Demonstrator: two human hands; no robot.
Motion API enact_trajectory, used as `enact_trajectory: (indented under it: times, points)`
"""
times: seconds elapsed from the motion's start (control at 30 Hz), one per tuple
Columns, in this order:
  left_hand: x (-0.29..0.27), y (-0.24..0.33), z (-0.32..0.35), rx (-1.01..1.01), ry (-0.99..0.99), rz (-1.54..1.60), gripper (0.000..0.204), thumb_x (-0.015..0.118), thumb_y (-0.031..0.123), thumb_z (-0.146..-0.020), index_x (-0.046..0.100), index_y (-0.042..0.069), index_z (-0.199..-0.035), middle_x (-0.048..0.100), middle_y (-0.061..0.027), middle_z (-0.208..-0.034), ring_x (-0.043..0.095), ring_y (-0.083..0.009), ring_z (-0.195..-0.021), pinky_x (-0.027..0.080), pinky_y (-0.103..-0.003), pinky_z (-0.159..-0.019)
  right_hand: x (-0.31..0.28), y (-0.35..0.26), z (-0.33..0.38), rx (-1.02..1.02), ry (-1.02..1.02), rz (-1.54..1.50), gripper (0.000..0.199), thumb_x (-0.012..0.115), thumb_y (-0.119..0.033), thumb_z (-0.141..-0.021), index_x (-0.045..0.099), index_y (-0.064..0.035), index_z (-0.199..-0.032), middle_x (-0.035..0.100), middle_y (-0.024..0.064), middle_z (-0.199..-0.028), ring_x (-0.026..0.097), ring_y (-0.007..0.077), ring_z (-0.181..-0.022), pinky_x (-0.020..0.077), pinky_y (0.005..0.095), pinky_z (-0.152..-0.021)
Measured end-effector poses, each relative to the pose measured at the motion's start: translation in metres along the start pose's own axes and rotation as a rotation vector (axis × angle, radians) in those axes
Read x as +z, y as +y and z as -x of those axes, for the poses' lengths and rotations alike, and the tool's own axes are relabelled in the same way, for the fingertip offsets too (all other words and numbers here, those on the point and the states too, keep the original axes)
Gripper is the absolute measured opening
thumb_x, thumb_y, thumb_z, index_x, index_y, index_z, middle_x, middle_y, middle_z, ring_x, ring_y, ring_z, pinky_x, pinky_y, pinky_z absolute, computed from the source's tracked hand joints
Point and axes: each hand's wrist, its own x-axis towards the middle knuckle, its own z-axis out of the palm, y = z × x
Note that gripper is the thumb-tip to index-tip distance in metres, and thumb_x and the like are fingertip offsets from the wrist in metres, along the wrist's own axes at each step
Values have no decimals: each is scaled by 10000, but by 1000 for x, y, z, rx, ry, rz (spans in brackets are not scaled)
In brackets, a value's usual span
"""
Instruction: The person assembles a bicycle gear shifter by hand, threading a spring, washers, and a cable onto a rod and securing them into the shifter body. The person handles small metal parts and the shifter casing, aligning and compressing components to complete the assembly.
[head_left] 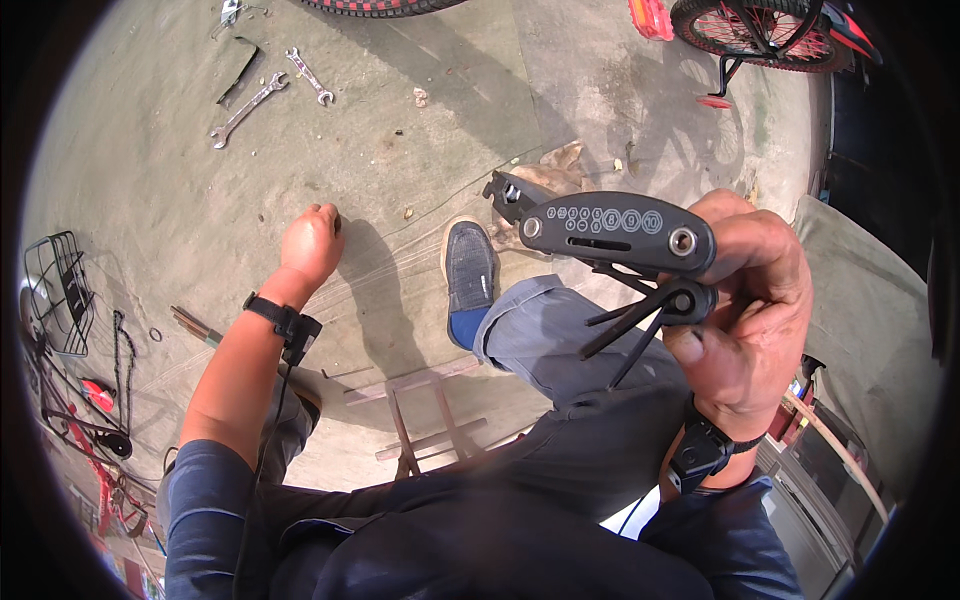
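Observation:
My right hand is closed round a black folding bicycle multi-tool, held up close in front of me. Several hex keys fan out from its lower side near my thumb. At the far end a notched head sticks out. My left hand hangs over the floor at the left, its fingers curled into a loose fist. Nothing shows in it, though its palm side is hidden.
Two open-ended wrenches and a black L-shaped piece lie on the floor ahead. A red-rimmed bicycle wheel is at the upper right. A wire basket and a chain lie left. Beneath me is a wooden stool frame.

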Motion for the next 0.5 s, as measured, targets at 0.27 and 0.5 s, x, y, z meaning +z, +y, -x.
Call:
enact_trajectory:
  times: [0.27,0.5]
  points:
    - [-111,81,21,-105,24,987,104,694,100,-909,634,37,-966,658,-12,-834,642,-95,-754,489,-251,-611,17,-23,3,205,20,-221,337,770,31,-710,618,4,-1009,622,84,-1027,610,123,-903,494,248,-748]
    - [-223,178,127,272,222,1291,144,699,78,-929,645,24,-1051,678,-43,-953,661,-109,-798,490,-234,-618,40,-40,13,139,-113,-388,325,772,17,-777,624,15,-1067,631,46,-997,599,65,-851,501,205,-719]
